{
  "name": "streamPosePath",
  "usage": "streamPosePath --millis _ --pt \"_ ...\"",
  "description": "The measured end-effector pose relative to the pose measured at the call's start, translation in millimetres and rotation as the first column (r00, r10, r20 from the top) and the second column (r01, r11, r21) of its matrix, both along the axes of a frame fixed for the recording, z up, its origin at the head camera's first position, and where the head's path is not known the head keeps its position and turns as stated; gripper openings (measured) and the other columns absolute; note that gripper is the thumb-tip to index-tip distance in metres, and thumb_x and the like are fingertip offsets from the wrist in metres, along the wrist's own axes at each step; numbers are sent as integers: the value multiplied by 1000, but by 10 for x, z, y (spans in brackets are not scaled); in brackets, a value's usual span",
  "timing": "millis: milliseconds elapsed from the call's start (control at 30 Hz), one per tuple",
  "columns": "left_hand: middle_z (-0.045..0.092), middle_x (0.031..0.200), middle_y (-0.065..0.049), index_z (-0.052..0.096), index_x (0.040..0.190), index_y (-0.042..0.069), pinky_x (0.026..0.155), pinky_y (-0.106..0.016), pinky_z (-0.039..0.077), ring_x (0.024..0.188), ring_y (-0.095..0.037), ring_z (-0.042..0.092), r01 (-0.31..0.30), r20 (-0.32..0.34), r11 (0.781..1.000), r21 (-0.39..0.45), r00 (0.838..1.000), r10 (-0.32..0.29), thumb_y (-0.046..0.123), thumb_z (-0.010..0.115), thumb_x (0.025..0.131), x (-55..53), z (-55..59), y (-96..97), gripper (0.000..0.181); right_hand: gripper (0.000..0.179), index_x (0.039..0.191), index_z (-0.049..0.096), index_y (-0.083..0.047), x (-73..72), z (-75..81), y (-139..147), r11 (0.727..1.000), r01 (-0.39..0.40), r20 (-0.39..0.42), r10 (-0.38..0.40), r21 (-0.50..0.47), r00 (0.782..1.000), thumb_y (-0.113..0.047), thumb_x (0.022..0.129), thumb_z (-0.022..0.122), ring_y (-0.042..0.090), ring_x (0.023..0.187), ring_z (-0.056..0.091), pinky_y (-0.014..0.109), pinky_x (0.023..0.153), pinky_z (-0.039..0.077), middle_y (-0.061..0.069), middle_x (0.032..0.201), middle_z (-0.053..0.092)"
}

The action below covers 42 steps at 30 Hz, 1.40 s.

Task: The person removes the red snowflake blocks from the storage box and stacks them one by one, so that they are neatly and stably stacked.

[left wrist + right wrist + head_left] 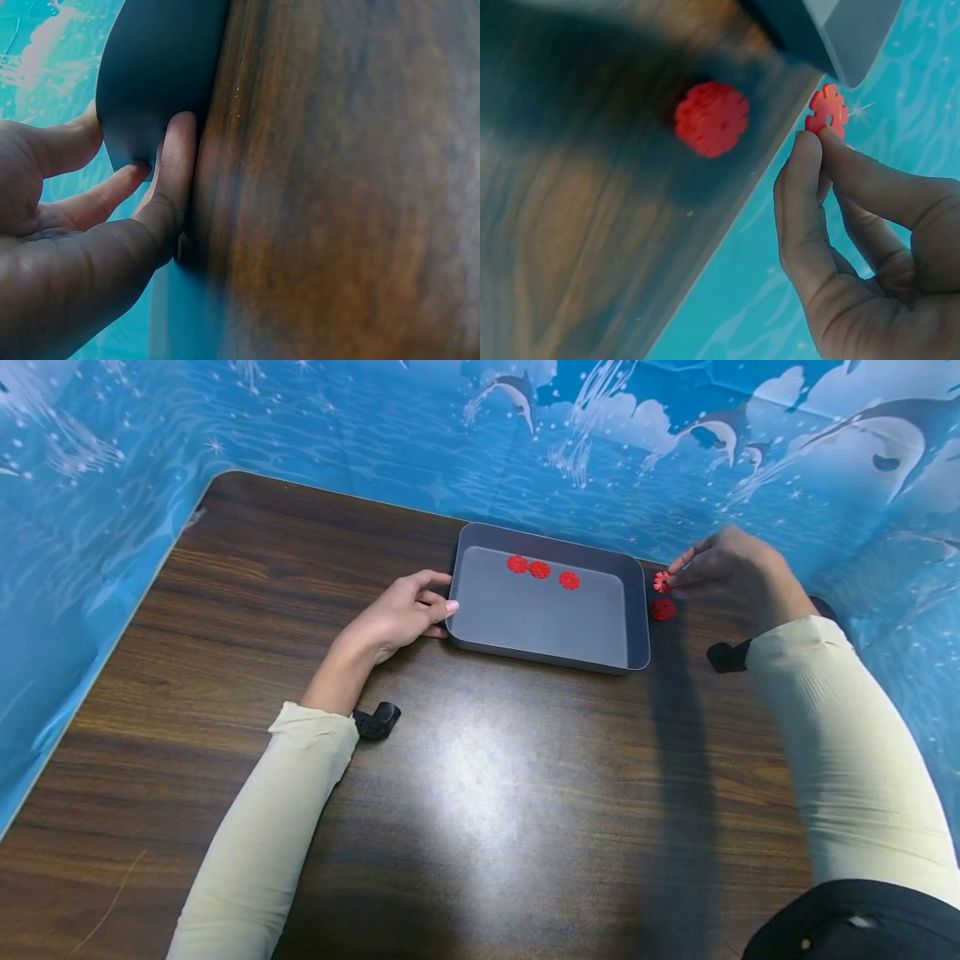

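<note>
Pinching a red disc (661, 581) between thumb and fingertips, your right hand (731, 568) is just to the right of the grey tray (540, 627), with that disc held up off the table (562, 810). Your left hand (401, 617) grips the tray at its left side, thumb at the rim and other fingers against the outer wall. Inside the tray, three more discs lie flat toward the far side: the left one (517, 564) and the middle one (539, 569) are side by side, while the right one (569, 580) rests a little apart from them. On the table, just right of the tray and on the near side of the disc you hold, lies a red stack (712, 120); its edges look layered in the right wrist view, but they are too blurred to count. The tray is at the table's far edge, in front of a blue cloth (360, 427) printed with dolphins. You wear a pale left sleeve (255, 827) and a matching right sleeve (855, 760).
</note>
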<state>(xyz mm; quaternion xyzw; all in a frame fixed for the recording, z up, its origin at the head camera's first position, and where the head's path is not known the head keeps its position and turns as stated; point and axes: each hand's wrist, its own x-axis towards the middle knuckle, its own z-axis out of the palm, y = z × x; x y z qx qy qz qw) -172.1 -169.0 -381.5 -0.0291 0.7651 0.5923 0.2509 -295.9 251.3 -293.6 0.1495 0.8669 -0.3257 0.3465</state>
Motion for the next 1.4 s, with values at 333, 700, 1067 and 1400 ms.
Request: streamPosePath --millis 333,700,1067,1400 --pt "52 151 -20 32 169 15 112 -45 58 124 -37 66 5 -2 1000 -22 1000 -5 21 55 114 4 6 -6 60 30 85 77 -14 37 -173 162 992 106 73 -101 -69 992 1 107 63 12 75 77 32 83 69 -1 80 73" --pt "52 150 -19 33 169 15 111 -44 58 124 -35 65 4 -1 1000 -14 1000 -4 21 56 114 -2 11 15 60 26 91 76 -12 68 -245 213 994 93 40 -91 -49 995 1 107 61 11 76 75 35 87 69 -2 82 71" --pt "53 148 -20 33 169 14 110 -44 59 123 -34 66 -3 -3 1000 -22 1000 3 20 56 114 -6 7 12 60 32 85 76 -14 75 -326 216 989 132 23 -131 -66 991 2 108 59 10 73 75 32 84 69 0 78 71" --pt "53 149 -20 33 169 14 110 -44 59 123 -35 66 1 -8 1000 -23 1000 -2 20 56 114 -11 -12 9 59 29 88 75 -15 77 -278 227 984 163 27 -161 -71 987 0 108 60 11 75 75 33 88 68 -1 79 72"
